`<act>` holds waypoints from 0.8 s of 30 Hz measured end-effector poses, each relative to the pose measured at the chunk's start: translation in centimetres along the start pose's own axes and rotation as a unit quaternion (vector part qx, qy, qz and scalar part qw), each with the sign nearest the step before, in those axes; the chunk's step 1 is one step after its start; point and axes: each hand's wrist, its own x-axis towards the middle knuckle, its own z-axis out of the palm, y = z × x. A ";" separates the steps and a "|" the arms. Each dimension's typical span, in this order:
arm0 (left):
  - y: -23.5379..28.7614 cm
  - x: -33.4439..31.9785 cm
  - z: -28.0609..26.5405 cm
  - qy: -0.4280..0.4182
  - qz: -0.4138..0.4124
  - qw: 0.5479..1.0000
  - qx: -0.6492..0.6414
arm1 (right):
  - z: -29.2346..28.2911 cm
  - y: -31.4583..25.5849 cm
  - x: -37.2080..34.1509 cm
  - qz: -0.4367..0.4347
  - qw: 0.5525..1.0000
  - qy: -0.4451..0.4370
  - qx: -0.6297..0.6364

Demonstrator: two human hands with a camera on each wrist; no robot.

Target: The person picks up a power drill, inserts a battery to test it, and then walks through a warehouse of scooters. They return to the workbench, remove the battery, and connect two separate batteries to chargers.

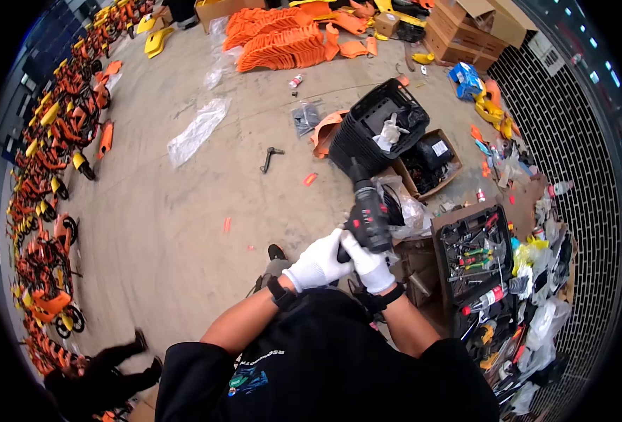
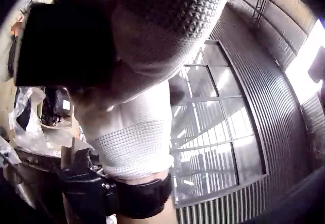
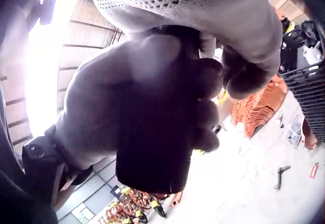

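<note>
A black cordless drill (image 1: 370, 221) with red marks is held up in front of the body, its chuck pointing away. Both hands wear white knit gloves and meet at its near end. My left hand (image 1: 318, 261) comes in from the left and, in the right wrist view, wraps its fingers (image 3: 207, 107) round the drill's dark lower part (image 3: 152, 153). Close against it, my right hand (image 1: 368, 266) grips the drill near the handle. In the left wrist view a dark block (image 2: 66, 46) and the gloves overlap, and most of the drill is hidden.
Stacked black crates (image 1: 367, 133) with a glove on top stand ahead, beside an open carton (image 1: 446, 165). A tool case (image 1: 476, 257) lies at right, near bottles and plastic bags. Orange parts (image 1: 276, 42) are piled far ahead; orange bikes (image 1: 50, 211) line the left.
</note>
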 end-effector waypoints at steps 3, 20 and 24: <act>-2.0 0.9 -1.0 0.100 -0.080 0.991 -0.039 | 1.3 0.3 1.5 0.012 0.986 -0.096 -0.135; -11.9 8.5 -18.1 0.358 -0.222 0.865 -0.273 | 17.4 1.1 9.6 0.214 0.931 -0.275 -0.112; -16.5 7.5 -19.9 0.389 -0.241 0.841 -0.288 | 20.6 1.9 12.4 0.227 0.908 -0.332 -0.118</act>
